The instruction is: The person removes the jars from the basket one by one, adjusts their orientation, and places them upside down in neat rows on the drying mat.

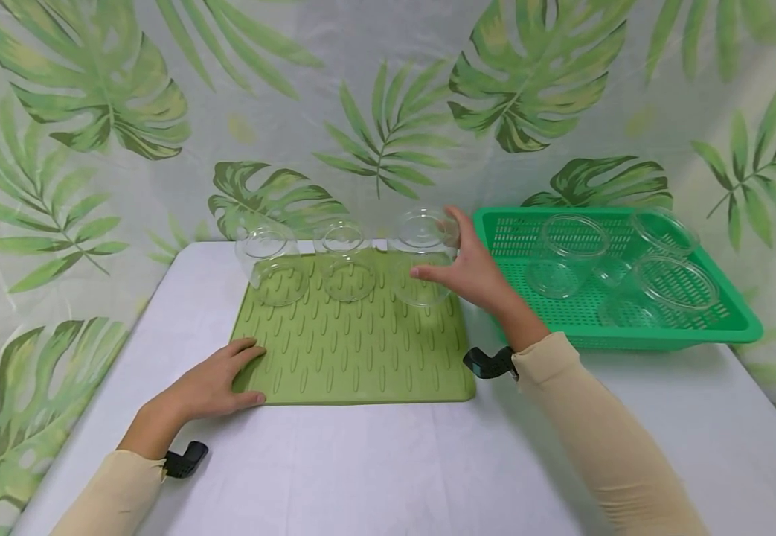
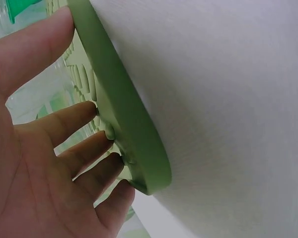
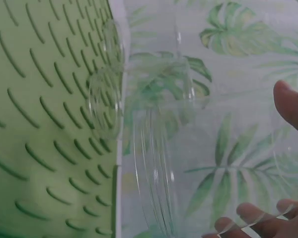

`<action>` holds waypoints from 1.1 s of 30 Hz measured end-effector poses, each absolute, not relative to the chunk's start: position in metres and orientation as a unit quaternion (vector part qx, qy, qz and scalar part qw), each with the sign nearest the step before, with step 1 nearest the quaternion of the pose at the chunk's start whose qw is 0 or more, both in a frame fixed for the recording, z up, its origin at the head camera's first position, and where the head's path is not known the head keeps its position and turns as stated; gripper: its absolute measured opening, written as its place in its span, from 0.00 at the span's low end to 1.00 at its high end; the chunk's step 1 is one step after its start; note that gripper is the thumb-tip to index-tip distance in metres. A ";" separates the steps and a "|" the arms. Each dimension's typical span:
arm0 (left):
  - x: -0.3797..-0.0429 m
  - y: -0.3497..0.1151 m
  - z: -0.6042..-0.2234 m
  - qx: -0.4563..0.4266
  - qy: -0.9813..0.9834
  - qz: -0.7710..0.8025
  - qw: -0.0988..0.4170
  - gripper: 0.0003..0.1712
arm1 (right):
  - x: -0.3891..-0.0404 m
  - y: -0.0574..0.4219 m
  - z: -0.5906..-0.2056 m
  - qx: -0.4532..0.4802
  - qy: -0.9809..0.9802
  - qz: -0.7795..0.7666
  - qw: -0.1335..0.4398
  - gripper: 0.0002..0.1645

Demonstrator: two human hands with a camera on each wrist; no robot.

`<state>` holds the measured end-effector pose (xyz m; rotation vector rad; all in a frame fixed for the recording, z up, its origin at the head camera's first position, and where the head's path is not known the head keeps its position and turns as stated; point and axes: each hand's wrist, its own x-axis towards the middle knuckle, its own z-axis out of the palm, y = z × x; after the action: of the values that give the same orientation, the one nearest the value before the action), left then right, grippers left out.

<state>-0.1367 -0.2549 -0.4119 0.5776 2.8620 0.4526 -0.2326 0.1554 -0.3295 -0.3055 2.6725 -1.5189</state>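
Note:
My right hand (image 1: 471, 272) grips a clear cup (image 1: 421, 257) at the right end of a row on the green ridged mat (image 1: 354, 350). Its thumb is in front and its fingers are around the far side. In the right wrist view the held cup's thick ringed rim (image 3: 156, 173) faces the mat; whether it touches cannot be told. Two more clear cups, one in the middle (image 1: 346, 260) and one at the left (image 1: 274, 264), stand rim down along the mat's far edge. My left hand (image 1: 216, 380) rests on the mat's near left corner, fingers spread, fingertips touching it.
A green perforated basket (image 1: 716, 335) stands on the right, close to the mat. Inside it are three clear cups (image 1: 565, 257), at least some with rims up. White cloth (image 1: 361, 469) covers the table. A leaf-patterned sheet (image 1: 388, 97) hangs directly behind.

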 end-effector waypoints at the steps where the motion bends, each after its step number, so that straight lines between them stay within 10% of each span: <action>1: -0.137 -0.255 -0.412 0.195 0.964 0.153 0.094 0.45 | -0.234 0.155 -0.331 -0.094 0.864 -0.493 0.028 0.70; 33: -0.141 -0.257 -0.416 0.189 0.963 0.169 0.088 0.45 | -0.258 0.128 -0.371 -0.003 0.850 -0.526 -0.010 0.70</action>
<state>-0.1406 -0.2574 -0.4161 0.5612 2.8669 0.5041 -0.2578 0.1275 -0.3710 -0.0111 2.6880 -1.6640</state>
